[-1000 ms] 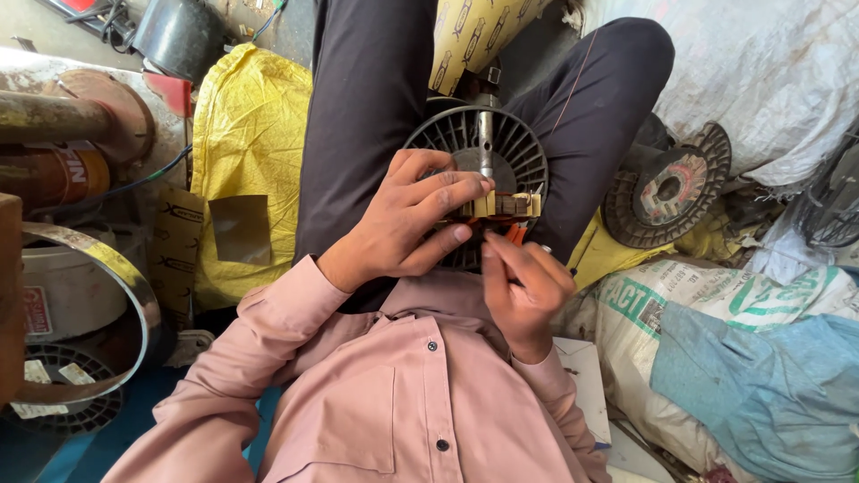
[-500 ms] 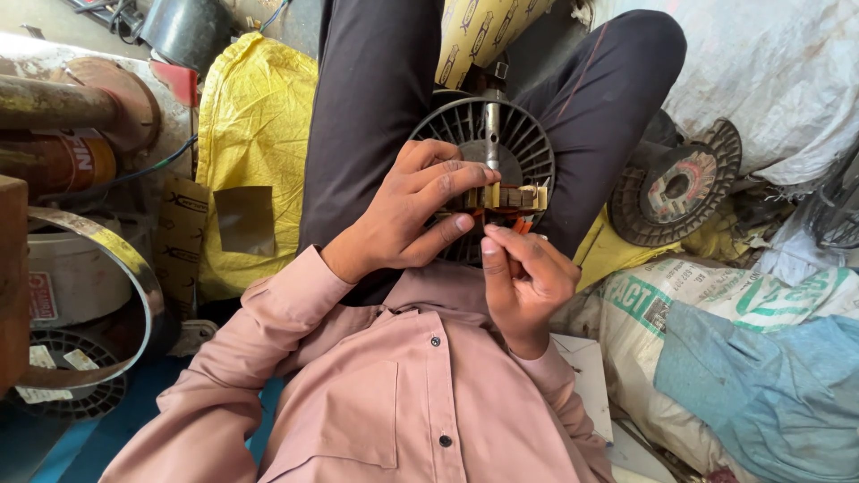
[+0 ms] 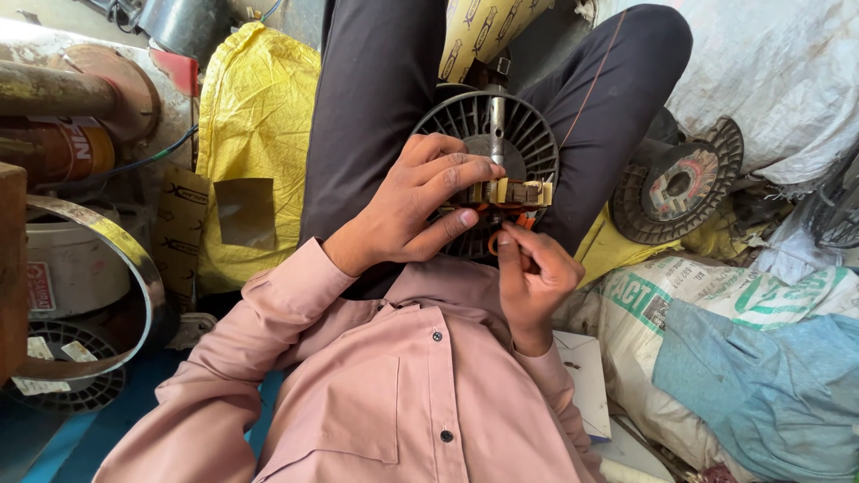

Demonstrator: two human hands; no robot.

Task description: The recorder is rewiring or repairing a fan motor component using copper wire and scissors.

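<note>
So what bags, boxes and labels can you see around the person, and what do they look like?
Yellow plastic bag: left of the legs, crumpled, with a dull brown patch.
White woven sack: lower right, green printing, partly under a blue cloth.
Yellow printed box: top centre, between the knees, dark lettering.
Round label: right, on a dark ribbed disc, reddish and pale.
Orange label: far left, on a rusty cylinder.
White bucket: left, with a red sticker.

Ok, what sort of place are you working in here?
Most likely a small motor-repair or winding workshop. The left hand steadies a black finned fan-like motor part on the lap, the right hand pinches thin orange wire, and another dark finned disc lies among woven sacks.
</note>
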